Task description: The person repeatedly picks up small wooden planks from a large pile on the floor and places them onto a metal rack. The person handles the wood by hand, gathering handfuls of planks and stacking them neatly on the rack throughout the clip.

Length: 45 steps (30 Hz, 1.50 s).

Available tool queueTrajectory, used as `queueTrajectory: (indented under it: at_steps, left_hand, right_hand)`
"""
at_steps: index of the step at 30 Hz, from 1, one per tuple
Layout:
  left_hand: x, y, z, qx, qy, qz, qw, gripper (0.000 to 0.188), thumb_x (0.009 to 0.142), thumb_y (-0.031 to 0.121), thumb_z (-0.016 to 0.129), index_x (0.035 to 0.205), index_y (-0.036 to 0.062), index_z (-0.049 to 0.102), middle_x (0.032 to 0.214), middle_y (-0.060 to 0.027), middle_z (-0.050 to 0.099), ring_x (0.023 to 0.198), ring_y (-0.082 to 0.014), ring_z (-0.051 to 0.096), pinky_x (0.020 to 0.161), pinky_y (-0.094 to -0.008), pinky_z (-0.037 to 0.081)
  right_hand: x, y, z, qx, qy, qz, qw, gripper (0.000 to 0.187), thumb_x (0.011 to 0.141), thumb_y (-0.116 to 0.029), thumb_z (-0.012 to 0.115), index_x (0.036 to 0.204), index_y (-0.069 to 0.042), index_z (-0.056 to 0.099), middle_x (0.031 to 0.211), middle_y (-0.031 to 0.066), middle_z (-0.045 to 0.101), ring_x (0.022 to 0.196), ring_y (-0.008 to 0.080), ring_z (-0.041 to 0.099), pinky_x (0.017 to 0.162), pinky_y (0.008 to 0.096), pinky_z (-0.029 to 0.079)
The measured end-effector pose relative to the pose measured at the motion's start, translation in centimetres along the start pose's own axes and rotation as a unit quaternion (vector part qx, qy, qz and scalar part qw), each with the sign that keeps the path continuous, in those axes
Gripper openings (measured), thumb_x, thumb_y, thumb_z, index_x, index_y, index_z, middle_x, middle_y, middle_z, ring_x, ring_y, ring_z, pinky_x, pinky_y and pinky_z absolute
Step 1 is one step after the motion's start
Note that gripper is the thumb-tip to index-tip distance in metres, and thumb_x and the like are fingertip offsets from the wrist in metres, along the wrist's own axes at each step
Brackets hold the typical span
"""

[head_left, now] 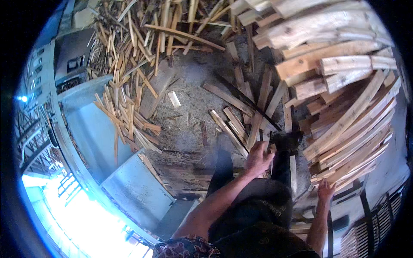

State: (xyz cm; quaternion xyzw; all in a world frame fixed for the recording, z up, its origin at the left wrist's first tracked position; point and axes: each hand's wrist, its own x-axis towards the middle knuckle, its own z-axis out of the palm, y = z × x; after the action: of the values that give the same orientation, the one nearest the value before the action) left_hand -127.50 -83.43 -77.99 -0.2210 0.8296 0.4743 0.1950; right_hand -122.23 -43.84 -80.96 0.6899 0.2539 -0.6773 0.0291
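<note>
My left hand (259, 160) is closed in front of my legs, low over the floor. Its fingers are curled, and what they hold, if anything, is hidden; a small pale bit shows beside them. Just beyond it lie several loose boards (257, 124) and a long thin dark strip (245, 99). At the right, my right hand (325, 190) reaches up to the near lower edge of a tall stack of boards (344, 144). Its fingers are spread and touch the board ends.
A dark shoe (287, 142) stands against the loose boards. A heap of thin wood offcuts (129, 43) spreads along the far left. More scraps (129, 122) spill over a pale blue panel (97, 133). A short pale block (174, 99) lies on the dusty floor (185, 116).
</note>
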Motion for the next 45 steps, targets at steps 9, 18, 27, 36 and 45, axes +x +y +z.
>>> queueTrajectory:
  at_steps: [9, 18, 27, 36, 45]
  left_hand:
    - [-4.6, -6.1, -8.8, -0.105, -0.018, -0.204, 0.973, 0.035, 0.073, 0.023, 0.061, 0.099, 0.0002, 0.051, 0.088, -0.0170, 0.055, 0.070, -0.0271, 0.058, 0.064, -0.0356, 0.045]
    - [-10.1, -23.0, -15.8, -0.259, 0.118, -0.299, 0.911, 0.043, 0.077, 0.033, 0.058, 0.107, 0.0030, 0.052, 0.099, -0.0154, 0.058, 0.092, -0.0253, 0.055, 0.078, -0.0341, 0.044]
    - [-13.5, -28.4, -34.8, -0.337, 0.254, -0.325, 0.846, 0.042, 0.081, 0.032, 0.053, 0.114, 0.0069, 0.048, 0.098, -0.0123, 0.058, 0.093, -0.0218, 0.053, 0.079, -0.0342, 0.041]
    - [-17.3, -39.4, -31.0, -0.379, 0.316, -0.274, 0.825, 0.033, 0.084, 0.032, 0.045, 0.108, 0.0105, 0.051, 0.101, -0.0061, 0.055, 0.085, -0.0230, 0.054, 0.074, -0.0386, 0.044]
    - [-12.3, -36.8, -49.1, -0.513, 0.404, -0.344, 0.675, 0.025, 0.077, 0.008, 0.053, 0.101, 0.0011, 0.051, 0.078, -0.0019, 0.053, 0.070, -0.0122, 0.049, 0.061, -0.0275, 0.044]
  right_hand:
    - [0.7, -1.2, -0.5, -0.479, 0.075, -0.034, 0.874, 0.041, 0.081, -0.048, 0.045, 0.111, -0.020, 0.041, 0.088, 0.0091, 0.053, 0.072, 0.0246, 0.055, 0.055, 0.0356, 0.043]
    - [-16.6, 22.3, 12.8, -0.663, -0.254, -0.113, 0.695, 0.039, 0.080, -0.031, 0.053, 0.112, -0.011, 0.046, 0.084, 0.0065, 0.058, 0.067, 0.0160, 0.057, 0.054, 0.0280, 0.046]
    - [-27.1, 41.4, 26.0, -0.716, -0.413, -0.057, 0.560, 0.036, 0.082, -0.026, 0.054, 0.111, -0.005, 0.047, 0.086, 0.0051, 0.058, 0.071, 0.0131, 0.057, 0.059, 0.0276, 0.046]
    - [-25.7, 51.4, 35.9, -0.771, -0.403, -0.043, 0.491, 0.033, 0.081, -0.028, 0.056, 0.106, -0.007, 0.050, 0.086, 0.0061, 0.057, 0.071, 0.0150, 0.058, 0.059, 0.0277, 0.047]
    - [-31.0, 66.1, 46.1, -0.806, -0.459, -0.033, 0.371, 0.029, 0.078, -0.017, 0.055, 0.105, -0.006, 0.051, 0.082, 0.0029, 0.056, 0.071, 0.0110, 0.054, 0.060, 0.0256, 0.045]
